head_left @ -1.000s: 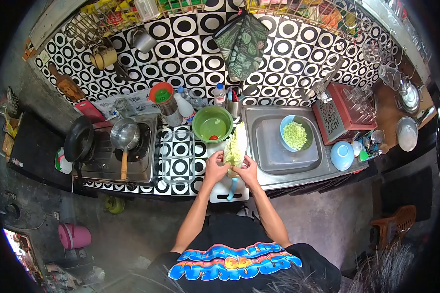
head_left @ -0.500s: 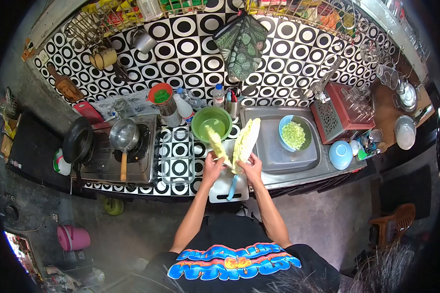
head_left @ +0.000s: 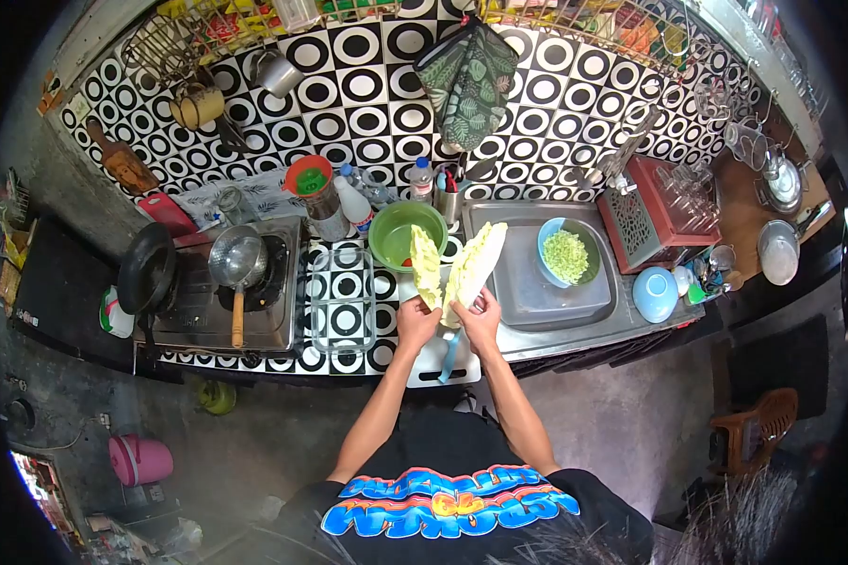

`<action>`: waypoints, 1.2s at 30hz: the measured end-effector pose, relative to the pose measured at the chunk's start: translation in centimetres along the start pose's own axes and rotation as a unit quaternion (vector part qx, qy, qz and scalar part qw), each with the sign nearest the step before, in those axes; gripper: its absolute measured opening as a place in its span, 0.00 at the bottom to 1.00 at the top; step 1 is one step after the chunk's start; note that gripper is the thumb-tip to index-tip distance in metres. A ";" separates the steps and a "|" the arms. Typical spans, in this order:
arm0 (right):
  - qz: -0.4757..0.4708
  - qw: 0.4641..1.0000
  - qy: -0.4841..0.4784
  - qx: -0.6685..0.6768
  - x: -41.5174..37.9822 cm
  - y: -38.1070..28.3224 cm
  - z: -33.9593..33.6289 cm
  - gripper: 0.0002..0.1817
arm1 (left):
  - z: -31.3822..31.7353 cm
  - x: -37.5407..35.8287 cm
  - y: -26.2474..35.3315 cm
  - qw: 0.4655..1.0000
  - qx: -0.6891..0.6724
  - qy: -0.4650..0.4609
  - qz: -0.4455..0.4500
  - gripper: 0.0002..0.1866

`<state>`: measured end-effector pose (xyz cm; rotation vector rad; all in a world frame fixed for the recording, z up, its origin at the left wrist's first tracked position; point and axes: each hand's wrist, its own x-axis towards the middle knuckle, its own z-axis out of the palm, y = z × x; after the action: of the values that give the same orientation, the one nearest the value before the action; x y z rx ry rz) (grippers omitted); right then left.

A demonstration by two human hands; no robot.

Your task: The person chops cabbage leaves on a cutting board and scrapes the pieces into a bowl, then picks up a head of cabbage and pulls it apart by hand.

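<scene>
My left hand [head_left: 416, 322] is closed on the base of a pale yellow-green cabbage leaf [head_left: 426, 264], which stands up from the fingers. The larger piece of napa cabbage [head_left: 477, 266] is gripped low down by my right hand [head_left: 479, 318]. Both pieces fan apart at the top, their lower ends close together between my hands. Beneath them lies a white cutting board [head_left: 428, 371] with a blue-handled knife [head_left: 449, 358] on it; the cabbage and hands hide much of both. Just behind the leaf sits a green bowl [head_left: 383, 243], with a small reddish spot inside.
To the right, a light blue bowl [head_left: 544, 252] of chopped greens [head_left: 567, 260] stands in the steel sink [head_left: 518, 311]. A glass dish [head_left: 341, 347] is on the tiled counter at left, beside the stove [head_left: 184, 325] with a saucepan [head_left: 237, 256]. Bottles line the wall.
The leaf in my left hand has swung more upright, away from over the green bowl. My left hand has turned, and the right-hand piece has tilted slightly to the right.
</scene>
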<state>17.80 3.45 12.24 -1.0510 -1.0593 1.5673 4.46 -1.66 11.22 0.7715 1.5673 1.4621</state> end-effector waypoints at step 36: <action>-0.001 0.979 0.026 0.200 0.4 1.6 3.8 0.21 | -4.9 2.6 -1.7 0.889 -0.400 -0.007 -0.223 0.20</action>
<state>13.73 3.01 11.59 -0.8075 -0.6696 1.6535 -0.89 -1.98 8.93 -0.0671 0.8887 1.5400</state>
